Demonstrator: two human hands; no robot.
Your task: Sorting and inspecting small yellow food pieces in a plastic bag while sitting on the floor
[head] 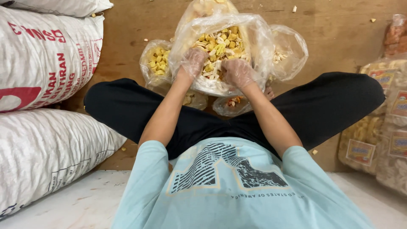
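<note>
I sit cross-legged on a wooden floor with a large clear plastic bag (258, 38) of mixed yellow and white snack pieces (220, 44) between my knees. Both hands wear thin clear plastic gloves and are inside the bag's mouth. My left hand (193, 61) has its fingers dug into the snack pieces on the left side. My right hand (237, 72) is curled down into the pieces on the right. Whether either hand grips a handful is hidden by the gloves and the snacks.
A smaller bag of yellow cubes (157, 61) lies left of the big bag, another clear bag (290, 51) right. Large white woven sacks (46, 59) are stacked at left. Packed snack bags with labels (381, 131) stand at right. Crumbs (294, 8) dot the floor.
</note>
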